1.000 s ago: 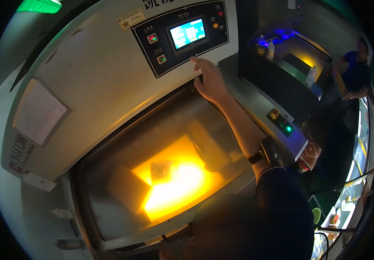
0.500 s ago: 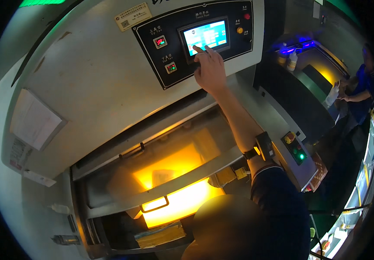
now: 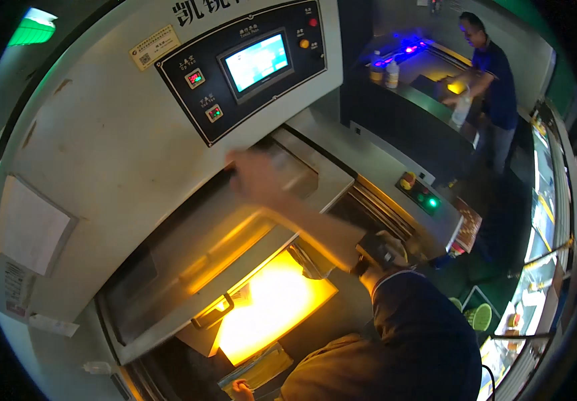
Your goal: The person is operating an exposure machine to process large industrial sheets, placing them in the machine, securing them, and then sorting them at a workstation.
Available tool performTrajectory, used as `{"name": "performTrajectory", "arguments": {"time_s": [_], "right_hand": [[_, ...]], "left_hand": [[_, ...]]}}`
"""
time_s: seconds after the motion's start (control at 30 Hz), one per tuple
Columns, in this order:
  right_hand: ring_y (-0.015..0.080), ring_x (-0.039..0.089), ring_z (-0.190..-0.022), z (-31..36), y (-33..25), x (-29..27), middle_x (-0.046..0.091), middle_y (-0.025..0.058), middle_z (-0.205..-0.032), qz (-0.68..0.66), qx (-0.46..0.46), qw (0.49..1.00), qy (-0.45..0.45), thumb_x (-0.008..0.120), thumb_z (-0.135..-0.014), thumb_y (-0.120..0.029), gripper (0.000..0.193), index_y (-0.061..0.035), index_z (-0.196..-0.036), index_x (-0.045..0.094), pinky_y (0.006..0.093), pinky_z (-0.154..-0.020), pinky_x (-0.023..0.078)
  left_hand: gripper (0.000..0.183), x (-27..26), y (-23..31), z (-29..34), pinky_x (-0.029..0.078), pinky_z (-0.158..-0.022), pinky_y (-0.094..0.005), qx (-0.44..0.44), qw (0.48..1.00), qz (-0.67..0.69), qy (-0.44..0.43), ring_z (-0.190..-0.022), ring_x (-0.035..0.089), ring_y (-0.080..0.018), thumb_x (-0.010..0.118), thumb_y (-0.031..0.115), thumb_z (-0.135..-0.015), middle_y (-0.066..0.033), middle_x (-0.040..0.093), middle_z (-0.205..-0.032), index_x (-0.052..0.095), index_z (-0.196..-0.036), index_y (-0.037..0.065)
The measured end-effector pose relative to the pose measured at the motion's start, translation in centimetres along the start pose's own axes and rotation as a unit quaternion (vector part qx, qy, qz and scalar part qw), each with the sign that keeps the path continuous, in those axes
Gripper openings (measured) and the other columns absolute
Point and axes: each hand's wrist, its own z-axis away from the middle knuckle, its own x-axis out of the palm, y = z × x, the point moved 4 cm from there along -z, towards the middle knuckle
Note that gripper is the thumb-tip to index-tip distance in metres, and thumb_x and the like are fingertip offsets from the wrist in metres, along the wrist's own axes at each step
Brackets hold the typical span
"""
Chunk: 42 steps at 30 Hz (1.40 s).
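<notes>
My right hand [image 3: 253, 175] is smeared by motion above the machine's metal-framed cover [image 3: 231, 244], below the control panel [image 3: 198, 60]; its finger pose is unclear. A dark band with a boxy device [image 3: 378, 250] sits on that wrist. The panel's touch screen [image 3: 257, 62] is lit, with no finger on it. At the bottom edge, only the fingertips of my left hand [image 3: 241, 389] show, beside a flat yellowish-brown piece [image 3: 261, 369]. A dark handle [image 3: 213, 312] on the cover's front bar stands over a glowing yellow light surface [image 3: 278, 304].
A small button box [image 3: 418, 192] with a green light is on the machine's right side. Back right, a person in dark clothes [image 3: 499, 83] works at another machine [image 3: 415, 107] with bottles [image 3: 392, 73] on it. Green baskets [image 3: 479, 317] stand at lower right.
My right hand has left the touch screen and moved down and left over the cover. My left fingertips have come into view. The view has shifted, and the cover's position looks different.
</notes>
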Motion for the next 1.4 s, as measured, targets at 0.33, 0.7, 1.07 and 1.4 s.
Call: {"name": "performTrajectory", "arguments": {"time_s": [0.33,0.7,1.07,1.4], "right_hand": [[0.0282,0.055,-0.11,38.6,-22.7,19.5,0.061,0.0094,-0.115,-0.102,-0.038,0.904,-0.414,0.067,-0.082,-0.023,0.036,-0.0135,-0.116,0.059,0.0455,-0.095,0.043],[0.0302,0.066,-0.091,55.4,-36.5,14.7,0.07,0.0112,-0.091,0.205,0.176,0.757,-0.594,0.068,-0.08,-0.039,0.035,-0.0066,-0.093,0.071,0.0441,-0.083,0.05],[0.0336,0.068,-0.077,51.5,-46.0,5.5,0.069,0.0138,-0.081,0.31,0.25,0.743,-0.538,0.068,-0.079,-0.046,0.041,-0.0052,-0.083,0.07,0.044,-0.07,0.053],[0.0364,0.063,-0.065,36.1,-54.3,-0.4,0.063,0.0149,-0.065,0.345,0.11,0.829,-0.427,0.065,-0.079,-0.051,0.046,-0.0052,-0.071,0.069,0.0465,-0.059,0.049]], "left_hand": [[0.021,-7.8,-9.5,-3.5,0.044,-0.046,-0.0266,0.074,0.991,0.08,-0.082,-0.05,0.053,-0.0133,0.044,0.003,-0.075,-0.0071,0.057,-0.06,0.065,-0.082,0.001],[0.022,-17.8,-24.9,-3.9,0.053,-0.068,-0.0299,0.144,0.943,-0.012,-0.301,-0.078,0.067,-0.0199,0.05,0.002,-0.083,-0.0121,0.069,-0.086,0.067,-0.097,-0.001],[0.034,-19.2,-22.0,2.3,0.047,-0.091,-0.0337,0.189,0.764,0.207,-0.582,-0.113,0.059,-0.0203,0.051,0.023,-0.101,-0.0112,0.062,-0.121,0.055,-0.13,0.007],[0.081,-24.1,-7.3,-10.9,0.022,-0.114,-0.055,0.305,0.938,0.025,-0.165,-0.141,0.029,-0.0337,0.054,0.057,-0.09,-0.0186,0.029,-0.152,0.03,-0.148,0.005]]}}
